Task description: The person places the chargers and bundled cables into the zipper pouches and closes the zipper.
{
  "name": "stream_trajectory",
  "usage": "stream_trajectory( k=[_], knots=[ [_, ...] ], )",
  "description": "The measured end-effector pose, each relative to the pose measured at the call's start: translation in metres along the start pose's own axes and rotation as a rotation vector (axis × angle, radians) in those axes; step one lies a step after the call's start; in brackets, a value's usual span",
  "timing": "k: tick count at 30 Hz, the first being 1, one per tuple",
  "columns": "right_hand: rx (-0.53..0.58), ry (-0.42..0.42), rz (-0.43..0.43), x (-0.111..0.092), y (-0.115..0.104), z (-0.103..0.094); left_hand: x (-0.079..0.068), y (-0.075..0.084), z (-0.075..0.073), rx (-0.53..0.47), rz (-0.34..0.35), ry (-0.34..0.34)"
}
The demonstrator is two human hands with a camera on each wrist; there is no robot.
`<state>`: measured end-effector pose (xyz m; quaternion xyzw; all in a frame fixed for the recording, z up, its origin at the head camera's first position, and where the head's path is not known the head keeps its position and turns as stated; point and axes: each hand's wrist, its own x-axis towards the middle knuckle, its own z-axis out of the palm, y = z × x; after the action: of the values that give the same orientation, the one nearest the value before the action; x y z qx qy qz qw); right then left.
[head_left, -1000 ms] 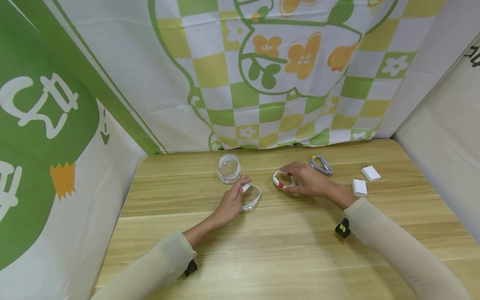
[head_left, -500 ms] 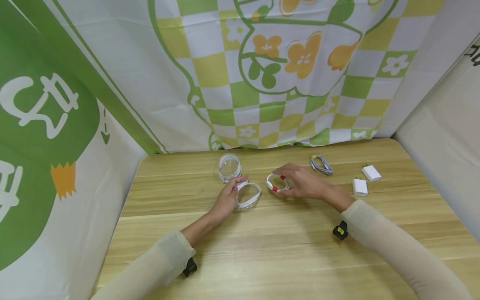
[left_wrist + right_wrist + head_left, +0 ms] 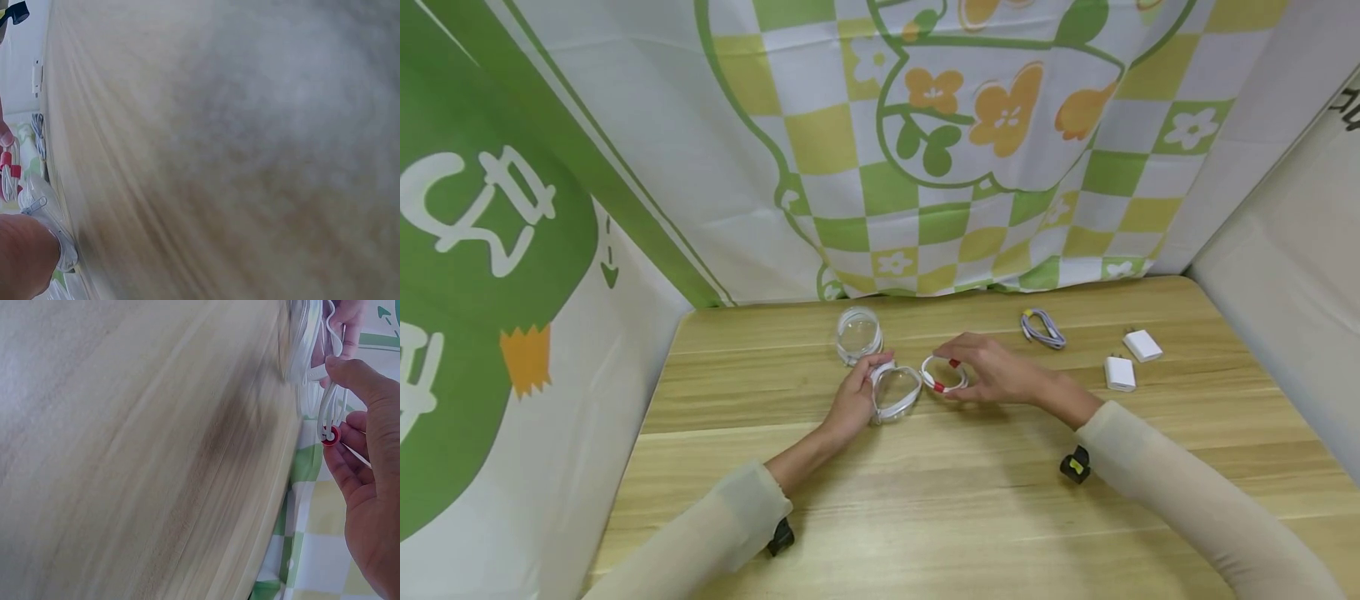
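Left hand (image 3: 852, 402): grips clear zippered case (image 3: 895, 393) at left rim; clear round case (image 3: 859, 335) just beyond. Right hand (image 3: 1000, 370): pinches coiled white cable (image 3: 939, 387), red-banded, over wooden table (image 3: 925, 500), just beside zippered case; contact cannot be told.

Lilac cable (image 3: 1048, 340): coiled up by the far edge, yellow tie (image 3: 1027, 314) showing!
Far adapter (image 3: 1142, 347): white, prongs pointing away, right side here.
Near adapter (image 3: 1120, 375): white too, just beside its twin.
Bench (image 3: 925, 500): pale striped wood grain underneath.
Back cloth (image 3: 943, 221): green and yellow checks, orange flowers (image 3: 934, 91) above.
Left cloth (image 3: 475, 292): big green patch, white lettering!
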<state>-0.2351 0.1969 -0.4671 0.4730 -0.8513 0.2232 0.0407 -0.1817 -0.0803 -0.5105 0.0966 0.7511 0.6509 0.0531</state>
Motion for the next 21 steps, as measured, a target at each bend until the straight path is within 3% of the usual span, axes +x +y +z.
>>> stream_trajectory(
  k=[14,21],
  knots=[
    [0.001,-0.023,-0.01,0.0057,-0.0059,0.0056,0.0011,-0.0057,-0.0029,-0.123,-0.002,-0.023],
    [0.009,-0.029,-0.011,0.0085,-0.0081,0.0082,0.0018,-0.0055,-0.0058,-0.114,0.012,-0.062]
  ],
)
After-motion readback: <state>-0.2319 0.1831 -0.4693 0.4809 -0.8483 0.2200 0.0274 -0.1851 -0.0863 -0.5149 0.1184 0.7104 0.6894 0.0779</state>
